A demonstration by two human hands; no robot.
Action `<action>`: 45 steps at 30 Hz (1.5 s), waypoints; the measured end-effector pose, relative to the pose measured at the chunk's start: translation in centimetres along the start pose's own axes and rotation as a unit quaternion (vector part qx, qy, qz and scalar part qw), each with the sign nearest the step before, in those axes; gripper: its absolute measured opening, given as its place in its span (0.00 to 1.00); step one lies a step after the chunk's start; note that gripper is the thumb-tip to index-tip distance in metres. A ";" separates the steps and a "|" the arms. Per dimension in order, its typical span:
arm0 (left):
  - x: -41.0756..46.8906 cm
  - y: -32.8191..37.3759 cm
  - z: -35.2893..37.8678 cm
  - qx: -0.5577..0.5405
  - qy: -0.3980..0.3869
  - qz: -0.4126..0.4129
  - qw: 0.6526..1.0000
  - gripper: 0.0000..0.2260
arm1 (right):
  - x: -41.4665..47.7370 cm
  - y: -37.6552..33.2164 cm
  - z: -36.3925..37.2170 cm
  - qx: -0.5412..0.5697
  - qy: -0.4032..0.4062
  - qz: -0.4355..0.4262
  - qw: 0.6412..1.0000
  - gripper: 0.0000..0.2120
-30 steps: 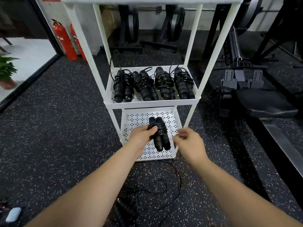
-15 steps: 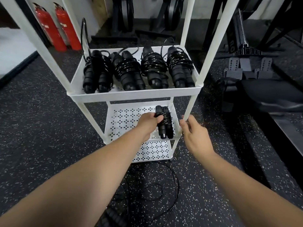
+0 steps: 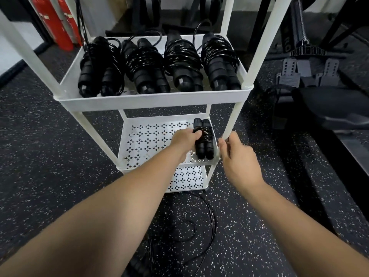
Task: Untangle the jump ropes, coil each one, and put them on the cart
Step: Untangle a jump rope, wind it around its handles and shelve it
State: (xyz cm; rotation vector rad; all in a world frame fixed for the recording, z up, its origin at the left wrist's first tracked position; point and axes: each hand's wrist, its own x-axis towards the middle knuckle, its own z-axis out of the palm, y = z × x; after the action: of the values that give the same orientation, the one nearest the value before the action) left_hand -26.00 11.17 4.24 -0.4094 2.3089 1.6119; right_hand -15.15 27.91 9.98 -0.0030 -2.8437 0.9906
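A white wheeled cart [image 3: 151, 100] stands in front of me. Its upper tray holds several coiled black jump ropes [image 3: 179, 62] lying side by side. My left hand [image 3: 185, 138] is shut on another coiled black jump rope [image 3: 204, 142], which rests at the right end of the perforated middle tray [image 3: 143, 144]. My right hand [image 3: 237, 154] is at the cart's front right post [image 3: 232, 124], fingers curled at it, holding no rope. A loose black jump rope [image 3: 199, 226] lies uncoiled on the floor beneath my arms.
Two red fire extinguishers [image 3: 58, 21] stand at the back left. A black rowing machine [image 3: 323, 92] lies to the right of the cart. Weight equipment stands behind the cart. The floor is black speckled rubber [image 3: 50, 156].
My head has moved closer and lower toward the cart. My left hand carried the coiled rope to the right end of the middle tray. My right hand rose to the front right post.
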 end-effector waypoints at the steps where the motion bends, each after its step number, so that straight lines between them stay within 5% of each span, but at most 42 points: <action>1: 0.4 0.2 -0.2 -0.002 -0.022 -0.016 1.000 0.18 | 0.0 0.0 0.0 -0.006 0.001 -0.002 1.000 0.14; 7: 0.0 -0.4 0.3 0.018 0.032 0.004 0.999 0.20 | 0.1 -0.2 0.1 -0.027 0.006 0.004 1.000 0.13; 15: -1.8 0.2 -0.9 0.198 0.043 0.100 0.974 0.20 | -0.3 -0.1 0.3 0.014 -0.002 0.002 1.000 0.11; 19: -1.7 0.1 -1.9 0.163 0.040 0.069 0.983 0.27 | -0.7 0.1 0.7 0.027 -0.009 0.017 0.999 0.08; 26: -2.3 -0.3 -2.6 0.074 0.067 0.028 0.995 0.27 | -1.8 0.3 1.0 0.049 -0.021 0.059 0.997 0.18; 29: -2.6 -0.3 -2.5 0.026 0.078 0.055 0.995 0.27 | -2.2 0.3 1.4 0.058 -0.022 0.053 0.997 0.14; 34: -2.7 0.0 -1.0 0.166 0.071 0.118 0.976 0.09 | -1.9 0.8 2.0 0.027 0.002 0.016 1.000 0.10; 42: -2.7 0.0 -1.3 0.204 0.070 0.134 0.967 0.12 | -1.0 1.6 0.8 0.009 -0.050 0.026 0.998 0.05; 45: -2.7 0.2 -1.5 0.173 0.053 0.124 0.976 0.12 | 0.3 1.4 -0.6 0.090 -0.081 0.095 0.988 0.11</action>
State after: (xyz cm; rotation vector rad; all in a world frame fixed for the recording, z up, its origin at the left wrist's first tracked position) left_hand -23.75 10.03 6.01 -0.1319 2.7462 1.2697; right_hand -15.41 29.35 9.58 -0.1873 -2.9298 1.3437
